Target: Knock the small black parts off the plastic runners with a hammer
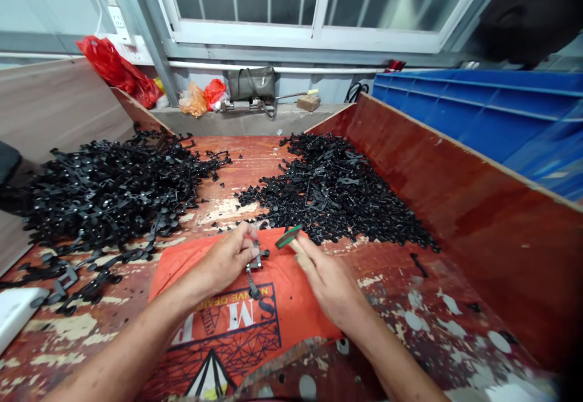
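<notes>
My left hand [230, 257] is closed on a small black jointed plastic part [255, 266], gripping its upper end between thumb and fingers. The lower end of that part hangs down over the orange printed cloth [182, 268]. My right hand [325, 277] is wrapped round the pale handle of what looks like a small hammer [288, 237] with a narrow green and dark head. The head is just right of the black part, apart from it and above the cloth. Most of the handle is hidden inside my right hand.
Heaps of linked black parts [113, 183] lie at the left, and loose black pieces [328, 189] at the right. A reddish board [437, 207] walls the right side, with a blue crate [483, 107] behind it. A white object [18, 314] sits at the left edge.
</notes>
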A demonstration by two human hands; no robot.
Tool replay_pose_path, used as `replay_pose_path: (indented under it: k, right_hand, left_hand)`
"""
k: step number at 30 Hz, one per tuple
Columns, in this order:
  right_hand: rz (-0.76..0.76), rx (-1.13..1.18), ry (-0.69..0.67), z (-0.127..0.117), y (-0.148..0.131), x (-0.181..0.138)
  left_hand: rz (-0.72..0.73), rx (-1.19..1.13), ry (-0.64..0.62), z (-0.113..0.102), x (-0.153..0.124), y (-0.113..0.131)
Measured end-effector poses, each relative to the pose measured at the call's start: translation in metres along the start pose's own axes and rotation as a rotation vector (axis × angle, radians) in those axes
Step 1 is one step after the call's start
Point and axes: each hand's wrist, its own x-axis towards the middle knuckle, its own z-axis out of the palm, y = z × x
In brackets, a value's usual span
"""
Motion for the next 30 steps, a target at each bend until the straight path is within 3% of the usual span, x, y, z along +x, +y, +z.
replay_pose_path:
  k: [3,7,10,12,14,18,21,27,30]
  right_hand:
    - [0.032,0.178,0.04,-0.004,-0.006,-0.006]
    - [0.043,0.526,-0.11,0.008,-0.027,-0.01]
    - [0.092,0.614,-0.203,0.019,-0.038,-0.01]
    - [0.122,0.557,-0.153,0.024,-0.041,-0.011]
    - [0.129,0.437,-0.06,0.026,-0.044,-0.014]
    - [0.073,0.232,-0.023,0.028,-0.054,-0.025]
    - [-0.001,0.158,-0.049,0.033,-0.06,-0.034]
    - [-0.031,0.009,0.048,0.041,-0.061,-0.047]
    - [-0.038,0.008,0.017,0.041,-0.063,-0.049]
  left_hand:
    - [-0.022,-0.057,-0.078,-0.007,-0.022,0.025]
    - [-0.029,-0.139,-0.186,0.001,-0.041,0.04]
    - [0.008,-0.153,-0.033,0.01,-0.044,0.033]
    - [-0.016,-0.06,0.152,0.013,-0.047,0.028]
    - [-0.065,-0.005,0.238,0.014,-0.053,0.025]
    - [-0.165,-0.315,0.118,0.018,-0.071,0.026]
    - [-0.28,-0.579,0.143,0.022,-0.082,0.022]
    - [-0.394,-0.74,0.21,0.032,-0.099,0.017]
    - [-0.35,-0.8,0.122,0.036,-0.103,0.019]
